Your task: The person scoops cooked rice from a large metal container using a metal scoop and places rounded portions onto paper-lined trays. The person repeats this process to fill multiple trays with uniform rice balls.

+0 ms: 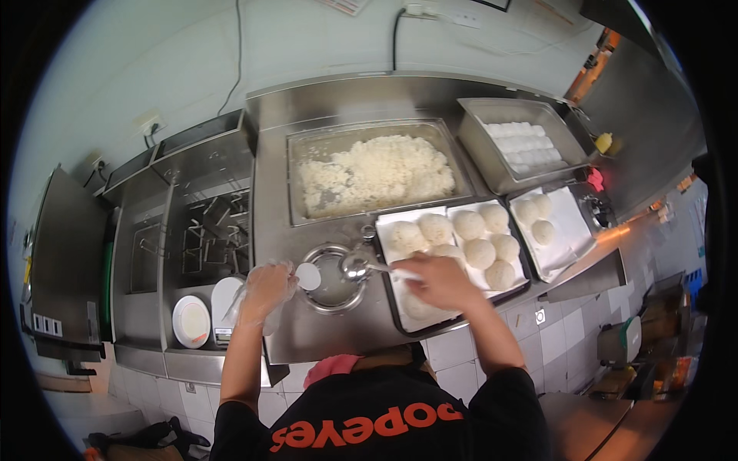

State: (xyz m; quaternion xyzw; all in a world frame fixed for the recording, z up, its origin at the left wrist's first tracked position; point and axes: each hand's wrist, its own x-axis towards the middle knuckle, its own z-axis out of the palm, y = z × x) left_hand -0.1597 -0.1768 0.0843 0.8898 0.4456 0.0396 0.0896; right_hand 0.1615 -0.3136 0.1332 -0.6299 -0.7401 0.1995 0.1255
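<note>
My left hand, in a clear plastic glove, holds a small white rounded utensil, perhaps a rice paddle, at the left rim of a round metal bowl. Cloudy liquid shows inside the bowl. My right hand grips the pale handle of a shiny metal scoop, whose head is over the bowl's right side. That hand is above a paper-lined tray of white rice balls and hides part of it. Behind the bowl lies a shallow steel pan of loose cooked rice.
More rice balls fill the tray's right half; another lined tray holds three. A deep steel container holds stacked white wrapped rolls. At left are a kitchen scale, a white round container and a fryer-like well with wire baskets.
</note>
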